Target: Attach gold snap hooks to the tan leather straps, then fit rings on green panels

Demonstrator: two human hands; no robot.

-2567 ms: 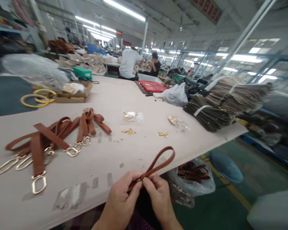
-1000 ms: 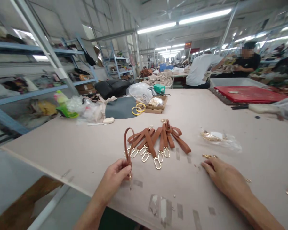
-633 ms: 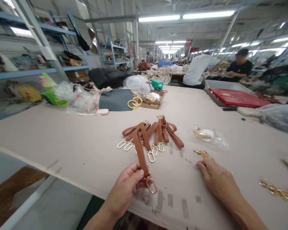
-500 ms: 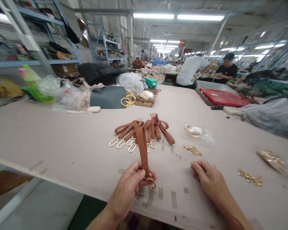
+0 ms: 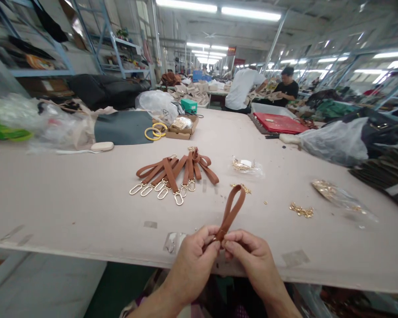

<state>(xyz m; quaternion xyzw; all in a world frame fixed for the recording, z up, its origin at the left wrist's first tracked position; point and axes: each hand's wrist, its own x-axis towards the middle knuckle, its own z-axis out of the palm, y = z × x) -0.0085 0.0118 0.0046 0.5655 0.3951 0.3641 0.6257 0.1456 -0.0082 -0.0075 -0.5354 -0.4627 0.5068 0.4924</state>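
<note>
My left hand (image 5: 197, 254) pinches the lower end of a brown leather wrist strap (image 5: 234, 207), its loop standing up and leaning right. Fingertips of my right hand (image 5: 250, 251) are closed together against the same end; whatever small thing they may hold is hidden. The strap's metal fitting is covered by my fingers. Beyond my hands lies a fanned pile of brown straps (image 5: 170, 170) with oval gold clasps (image 5: 178, 198). Small gold hardware (image 5: 247, 190) sits partly behind the upright loop, and one tiny gold piece (image 5: 265, 202) lies alone to the right.
More gold pieces (image 5: 301, 210) and a clear bag of hardware (image 5: 325, 190) lie at right; another small bag (image 5: 245, 165) is farther back. Behind stand a cardboard box (image 5: 185, 130), yellow rings (image 5: 155, 131) and a red tray (image 5: 278, 123). Two people work in the background.
My right hand has come from the table on the right to the strap's end beside my left hand. The strap has shifted right, its loop now leaning right. The view has turned right.
</note>
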